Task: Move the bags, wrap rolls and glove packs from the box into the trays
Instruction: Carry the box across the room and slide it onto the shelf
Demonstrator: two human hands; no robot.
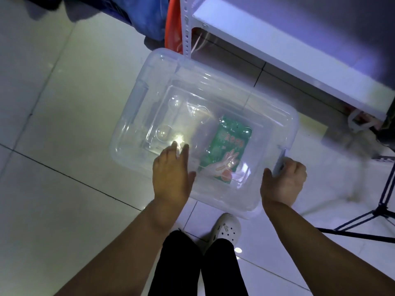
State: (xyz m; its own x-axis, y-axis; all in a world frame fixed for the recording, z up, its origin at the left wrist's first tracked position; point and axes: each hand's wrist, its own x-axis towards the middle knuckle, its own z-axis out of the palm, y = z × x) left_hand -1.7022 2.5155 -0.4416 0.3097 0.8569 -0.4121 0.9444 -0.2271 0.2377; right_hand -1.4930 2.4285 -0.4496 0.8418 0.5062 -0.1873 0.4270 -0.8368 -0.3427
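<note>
Fingers of our right hand [282,182] are curling round the blue end latch [279,164] of the clear plastic storage box [136,99]. Our left hand [171,174] is resting flat on the box, fingers straight. Farther in, the green glove pack [226,150] is lying inside the box. Pulling one end is risking tipping it.

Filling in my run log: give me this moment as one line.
left hand over box near side | right hand grips box end | glove pack in box

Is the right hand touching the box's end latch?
Touching. The head view shows the right hand with its fingers curled round the grey latch at the end of the box, with no gap between them.
</note>
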